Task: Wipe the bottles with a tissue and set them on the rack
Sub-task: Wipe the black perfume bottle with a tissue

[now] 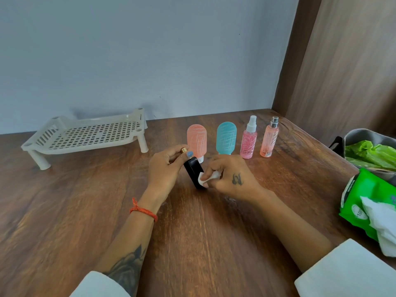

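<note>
Tissue [211,177] (right hand [230,175]) wipes black bottle [193,171], seemingly tilted.

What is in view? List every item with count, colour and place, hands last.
rack: 1, cream, table's far left, nothing on it
black bottle: 1, gold cap, held between both hands
tissue: 1, white, against the black bottle
squeeze bottles: 2, orange and teal, standing mid-table
spray bottles: 2, pink and peach, right of those
wipes pack: 1, green, right edge
bag: 1, grey, green contents, far right
table: 1, brown wood
left hand: grip on bottle
right hand: pinches tissue

Home room, wooden table [192,243], blue wall [128,61]
</note>
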Motion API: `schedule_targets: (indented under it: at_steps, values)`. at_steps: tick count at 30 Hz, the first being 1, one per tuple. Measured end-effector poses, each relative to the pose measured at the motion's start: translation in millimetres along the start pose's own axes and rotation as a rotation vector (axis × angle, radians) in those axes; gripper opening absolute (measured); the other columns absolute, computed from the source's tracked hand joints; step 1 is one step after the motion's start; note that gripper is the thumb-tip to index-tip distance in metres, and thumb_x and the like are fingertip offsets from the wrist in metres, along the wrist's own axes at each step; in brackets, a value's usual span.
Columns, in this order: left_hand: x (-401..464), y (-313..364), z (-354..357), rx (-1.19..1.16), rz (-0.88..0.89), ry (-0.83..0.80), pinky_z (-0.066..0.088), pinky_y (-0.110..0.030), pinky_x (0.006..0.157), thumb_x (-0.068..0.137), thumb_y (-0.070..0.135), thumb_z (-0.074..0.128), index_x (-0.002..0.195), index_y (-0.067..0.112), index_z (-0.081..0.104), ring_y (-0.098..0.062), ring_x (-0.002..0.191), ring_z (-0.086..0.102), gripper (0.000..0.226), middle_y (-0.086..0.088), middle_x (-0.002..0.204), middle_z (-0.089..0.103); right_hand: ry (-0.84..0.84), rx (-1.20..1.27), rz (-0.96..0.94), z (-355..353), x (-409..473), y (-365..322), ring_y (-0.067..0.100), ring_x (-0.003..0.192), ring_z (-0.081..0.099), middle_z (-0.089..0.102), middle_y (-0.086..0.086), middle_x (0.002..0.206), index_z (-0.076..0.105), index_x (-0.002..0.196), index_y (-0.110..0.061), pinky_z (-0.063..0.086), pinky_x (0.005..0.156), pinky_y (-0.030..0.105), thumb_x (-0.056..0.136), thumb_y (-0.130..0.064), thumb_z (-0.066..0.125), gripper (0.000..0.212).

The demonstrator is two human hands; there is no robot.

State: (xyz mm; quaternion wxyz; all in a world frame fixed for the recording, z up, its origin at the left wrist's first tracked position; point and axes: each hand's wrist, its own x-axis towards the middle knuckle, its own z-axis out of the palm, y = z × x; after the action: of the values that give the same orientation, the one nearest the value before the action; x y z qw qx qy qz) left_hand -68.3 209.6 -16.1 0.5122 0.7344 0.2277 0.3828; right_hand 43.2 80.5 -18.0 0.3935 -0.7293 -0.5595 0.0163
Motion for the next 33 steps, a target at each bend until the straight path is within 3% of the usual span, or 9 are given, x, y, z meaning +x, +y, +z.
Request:
schedule_targets:
  at_steps: [5, 12, 16, 23, 29, 33]
  values:
    - [0.1, -1.2, 0.0, 0.011, 0.007, -0.003, 0.050, -0.025, 0.089, 0.083, 0.019, 0.069, 0.096, 0.030, 0.069, 0.000, 0.093, 0.066, 0.016, 0.008, 0.096, 0.072, 0.278, -0.034, -0.058, 0.5, 0.6, 1.7, 0.005, 0.079, 0.059, 0.068, -0.005, 0.087, 0.073, 0.080, -0.016, 0.046, 0.069, 0.018, 0.069, -0.013, 0.078, 0.013]
    - [0.4, -1.3, -1.2, -0.010, -0.010, -0.023, 0.051, -0.037, 0.095, 0.083, 0.017, 0.069, 0.101, 0.021, 0.070, -0.007, 0.097, 0.067, 0.019, 0.003, 0.099, 0.073, 0.004, -0.058, -0.131, 2.7, -0.7, 0.4, 0.010, 0.080, 0.059, 0.065, -0.006, 0.088, 0.073, 0.076, -0.020, 0.052, 0.068, 0.032, 0.067, -0.010, 0.075, 0.013]
    - [0.3, -0.6, -0.5, -0.029, -0.029, -0.036, 0.051, -0.040, 0.095, 0.083, 0.016, 0.069, 0.105, 0.017, 0.070, -0.009, 0.098, 0.067, 0.022, 0.001, 0.100, 0.073, -0.081, -0.124, -0.132, -6.1, 1.5, 3.0, 0.011, 0.072, 0.058, 0.063, -0.010, 0.077, 0.071, 0.067, -0.019, 0.051, 0.064, 0.038, 0.067, -0.012, 0.069, 0.007]
    - [-2.1, 4.2, 1.6, -0.148, -0.068, -0.048, 0.051, -0.032, 0.093, 0.082, 0.011, 0.069, 0.097, 0.023, 0.070, -0.007, 0.093, 0.068, 0.019, 0.005, 0.093, 0.073, 0.364, -0.095, -0.185, -6.8, 2.5, -0.4, 0.007, 0.074, 0.057, 0.067, -0.003, 0.086, 0.069, 0.088, -0.014, 0.047, 0.059, 0.021, 0.075, -0.013, 0.074, 0.014]
    - [-3.2, 8.3, 1.8, -0.220, -0.079, -0.124, 0.050, -0.030, 0.094, 0.083, 0.009, 0.067, 0.105, 0.016, 0.069, -0.010, 0.101, 0.067, 0.023, 0.004, 0.099, 0.073, 0.348, -0.085, -0.310, 9.8, 0.0, -2.0, 0.013, 0.091, 0.058, 0.065, 0.001, 0.097, 0.066, 0.098, -0.010, 0.046, 0.077, 0.020, 0.083, -0.006, 0.065, 0.015]
    - [-3.3, 9.9, -0.5, -0.189, -0.080, -0.178, 0.050, -0.025, 0.092, 0.087, 0.010, 0.062, 0.102, 0.023, 0.068, -0.008, 0.101, 0.066, 0.020, 0.006, 0.100, 0.073, 0.327, -0.040, -0.212, 10.0, 2.9, 2.8, 0.009, 0.087, 0.058, 0.066, -0.002, 0.097, 0.066, 0.100, -0.012, 0.046, 0.072, 0.020, 0.085, -0.008, 0.064, 0.015]
